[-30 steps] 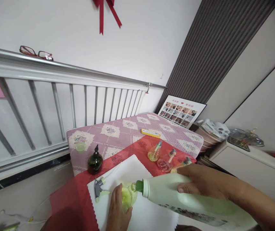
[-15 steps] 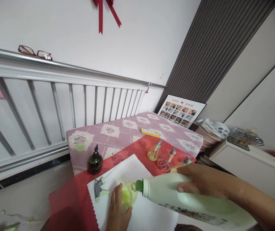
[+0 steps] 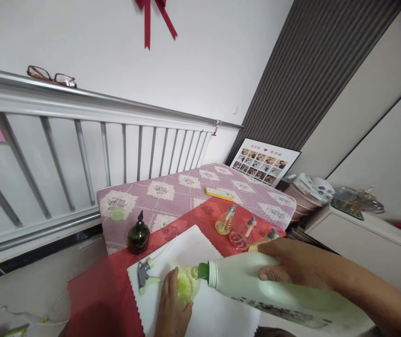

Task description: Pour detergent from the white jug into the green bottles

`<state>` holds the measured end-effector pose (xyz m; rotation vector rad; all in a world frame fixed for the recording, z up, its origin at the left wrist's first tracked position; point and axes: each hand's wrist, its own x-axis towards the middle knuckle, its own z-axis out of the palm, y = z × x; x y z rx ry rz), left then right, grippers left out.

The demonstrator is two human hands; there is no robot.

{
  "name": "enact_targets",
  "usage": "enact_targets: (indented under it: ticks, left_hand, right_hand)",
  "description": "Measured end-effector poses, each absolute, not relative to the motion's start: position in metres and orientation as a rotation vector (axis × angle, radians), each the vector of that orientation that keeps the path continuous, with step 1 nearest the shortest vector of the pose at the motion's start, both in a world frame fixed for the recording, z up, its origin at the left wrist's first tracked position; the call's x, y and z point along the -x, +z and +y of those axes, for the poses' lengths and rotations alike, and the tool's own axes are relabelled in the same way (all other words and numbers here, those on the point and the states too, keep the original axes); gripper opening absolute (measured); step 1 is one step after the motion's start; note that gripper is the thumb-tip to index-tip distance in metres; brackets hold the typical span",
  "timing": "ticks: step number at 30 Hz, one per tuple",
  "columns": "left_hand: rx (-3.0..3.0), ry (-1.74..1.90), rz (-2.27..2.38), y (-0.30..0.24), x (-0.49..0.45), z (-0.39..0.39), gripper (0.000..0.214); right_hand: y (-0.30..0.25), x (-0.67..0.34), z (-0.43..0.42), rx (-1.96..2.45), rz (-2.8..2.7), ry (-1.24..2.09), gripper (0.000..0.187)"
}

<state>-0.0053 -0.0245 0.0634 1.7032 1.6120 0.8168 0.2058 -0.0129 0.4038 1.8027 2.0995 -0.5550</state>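
Observation:
My left hand (image 3: 173, 302) is wrapped round a clear yellow-green spray bottle (image 3: 187, 285), its neck turned to the right. A big pale green detergent bottle (image 3: 246, 276) lies tipped on its side in my right hand (image 3: 288, 264), its dark green spout (image 3: 203, 271) right at the small bottle's mouth. Yellowish-green liquid shows inside the small bottle. On the white scalloped board (image 3: 200, 248), left of my left hand, rests a grey and green spray trigger head (image 3: 144, 274) with a thin tube.
A dark green pump bottle (image 3: 138, 236) stands at the board's left. Further spray bottles, one with yellow liquid (image 3: 223, 222) and one pinkish (image 3: 240, 238), stand on the red cloth (image 3: 98, 285). A yellow box (image 3: 219, 193) and a green cap (image 3: 117, 215) lie on the flowered cover.
The liquid in the small bottle looks a little fuller and more foamy. Both hands and the detergent bottle stay almost in place.

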Motion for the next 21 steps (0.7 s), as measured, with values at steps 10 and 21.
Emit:
enact_targets:
  ticks: [10, 21]
  left_hand:
    - [-1.714, 0.798, 1.591, 0.053, 0.006, -0.021, 0.086]
    - [-1.707, 0.799, 1.623, 0.063, 0.006, -0.024, 0.082]
  right_hand:
    - [0.405, -0.205, -0.013, -1.816, 2.083, -0.593, 0.033]
    - [0.404, -0.206, -0.011, -1.795, 2.094, -0.573, 0.036]
